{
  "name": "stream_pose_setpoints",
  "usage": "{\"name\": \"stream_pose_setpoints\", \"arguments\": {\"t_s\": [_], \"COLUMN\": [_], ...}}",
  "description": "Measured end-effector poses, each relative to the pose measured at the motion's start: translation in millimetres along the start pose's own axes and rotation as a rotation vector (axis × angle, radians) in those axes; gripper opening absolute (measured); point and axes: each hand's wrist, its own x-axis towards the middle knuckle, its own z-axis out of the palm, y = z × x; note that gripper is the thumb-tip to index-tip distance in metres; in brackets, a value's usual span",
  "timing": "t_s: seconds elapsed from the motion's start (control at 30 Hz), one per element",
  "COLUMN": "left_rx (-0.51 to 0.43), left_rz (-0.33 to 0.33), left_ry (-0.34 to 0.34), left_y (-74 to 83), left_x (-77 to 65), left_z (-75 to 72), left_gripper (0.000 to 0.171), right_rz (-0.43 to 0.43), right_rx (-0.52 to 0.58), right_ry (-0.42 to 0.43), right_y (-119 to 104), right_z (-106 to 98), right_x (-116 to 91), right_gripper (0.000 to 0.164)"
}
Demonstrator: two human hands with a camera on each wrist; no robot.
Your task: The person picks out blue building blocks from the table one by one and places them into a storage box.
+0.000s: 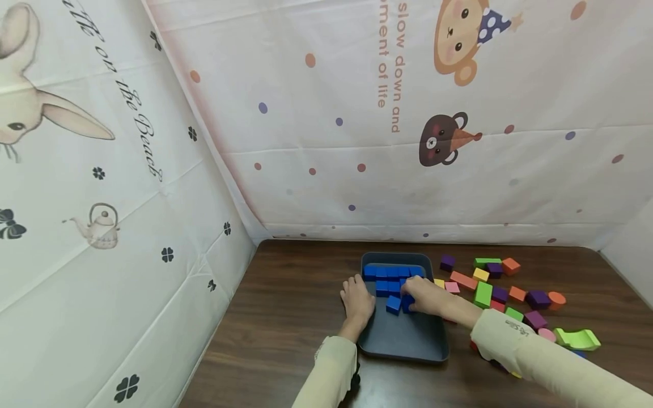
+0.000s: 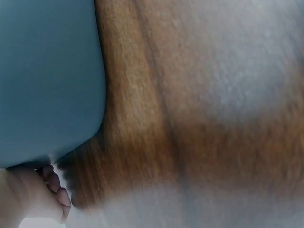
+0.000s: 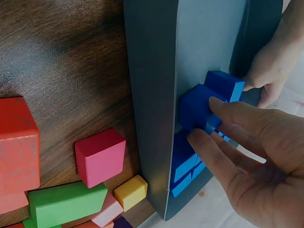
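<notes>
So the right hand [image 1: 424,294] pinches a blue block [image 3: 194,107] — inside the tray [image 1: 403,339].

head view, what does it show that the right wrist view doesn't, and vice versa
Only head: the rabbit print, the bear print and the lime curved block. Only right wrist: the tray's outer wall facing the loose blocks, and a clear look at the fingertips of the right hand pinching a blue block. Both: the tray, right hand, left hand, blue blocks, loose blocks and table.
</notes>
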Motion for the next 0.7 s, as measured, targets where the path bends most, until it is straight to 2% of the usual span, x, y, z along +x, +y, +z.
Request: {"name": "stream_pose_setpoints", "arguments": {"t_s": [0.33, 0.57, 0.7], "left_rx": [-0.007, 0.009, 0.002], "left_rz": [0.034, 0.074, 0.061], "left_ry": [0.015, 0.093, 0.075], "left_y": [4.1, -0.1, -3.0], "left_x": [-3.8, -6.6, -4.9], "left_z": [6.7, 4.0, 3.5], "left_gripper": [0.038, 0.036, 0.036], "right_rz": [0.047, -0.063, -0.087], "right_rx": [-0.015, -0.012, -0.007], "right_ry": [0.027, 0.097, 0.161], "right_y": [-1, 1, 9], "right_z": [7, -1, -15], "right_x": [-8, -11, -20], "right_gripper": [0.028, 0.026, 0.021]}}
